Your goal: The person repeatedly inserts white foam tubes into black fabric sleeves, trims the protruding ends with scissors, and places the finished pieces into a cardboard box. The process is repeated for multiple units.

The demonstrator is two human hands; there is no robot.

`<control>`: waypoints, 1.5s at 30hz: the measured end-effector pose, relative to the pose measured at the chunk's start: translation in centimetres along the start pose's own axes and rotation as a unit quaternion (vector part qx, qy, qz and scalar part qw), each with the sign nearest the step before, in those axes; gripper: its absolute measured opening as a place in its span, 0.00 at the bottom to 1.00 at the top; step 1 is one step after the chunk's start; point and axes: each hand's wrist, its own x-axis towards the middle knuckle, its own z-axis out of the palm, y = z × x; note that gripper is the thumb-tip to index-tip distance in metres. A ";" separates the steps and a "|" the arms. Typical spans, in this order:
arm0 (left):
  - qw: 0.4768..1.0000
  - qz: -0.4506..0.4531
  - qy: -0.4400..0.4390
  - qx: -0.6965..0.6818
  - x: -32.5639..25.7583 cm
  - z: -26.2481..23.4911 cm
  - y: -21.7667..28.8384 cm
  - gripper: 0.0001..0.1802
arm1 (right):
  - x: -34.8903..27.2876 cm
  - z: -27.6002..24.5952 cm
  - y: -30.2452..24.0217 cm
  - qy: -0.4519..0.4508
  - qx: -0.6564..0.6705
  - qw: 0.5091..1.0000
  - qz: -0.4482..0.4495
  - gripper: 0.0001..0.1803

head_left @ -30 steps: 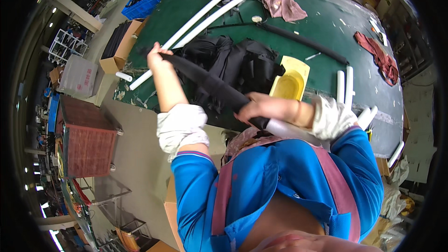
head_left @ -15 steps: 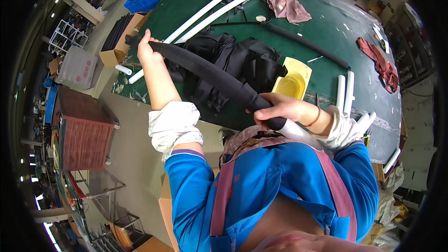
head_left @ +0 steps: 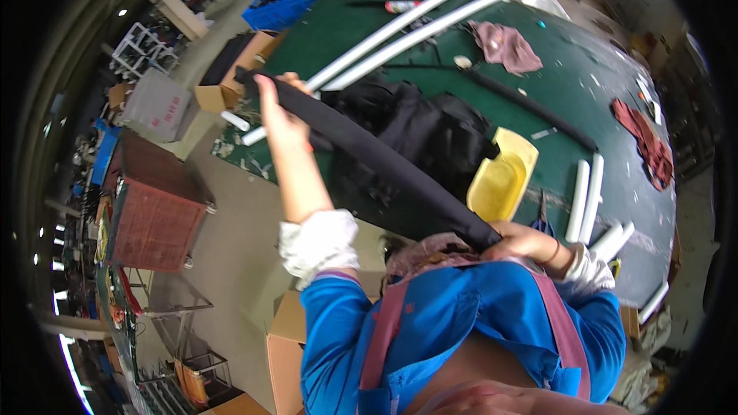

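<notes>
A long black fabric-covered tube (head_left: 377,157) runs slantwise from the far left down to my waist. My left hand (head_left: 283,119) grips it near its far end, thumb on top. At the near end my right hand (head_left: 523,243) is closed round the black fabric, close against my apron; its fingertips are partly hidden. Beneath the tube, a heap of black fabric (head_left: 453,134) lies on the green table (head_left: 430,58). Just beyond my right hand sits a yellow plastic tray (head_left: 516,150).
Two long white tubes (head_left: 407,27) lie across the table's far left. Short white tubes (head_left: 578,200) rest at the right, near a thin black tube (head_left: 530,107) and rags (head_left: 503,46). Left of the table stand a cardboard box (head_left: 231,77) and a brown wheeled cabinet (head_left: 160,207).
My right hand has slid down and right along the tube to my waist, and black fabric now covers the white part that showed there. The view has shifted.
</notes>
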 end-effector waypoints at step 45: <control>0.989 -0.141 -0.033 -0.042 -3.2 2.3 -9.6 0.18 | 3.4 -0.1 -5.9 0.037 0.126 0.991 0.025 0.18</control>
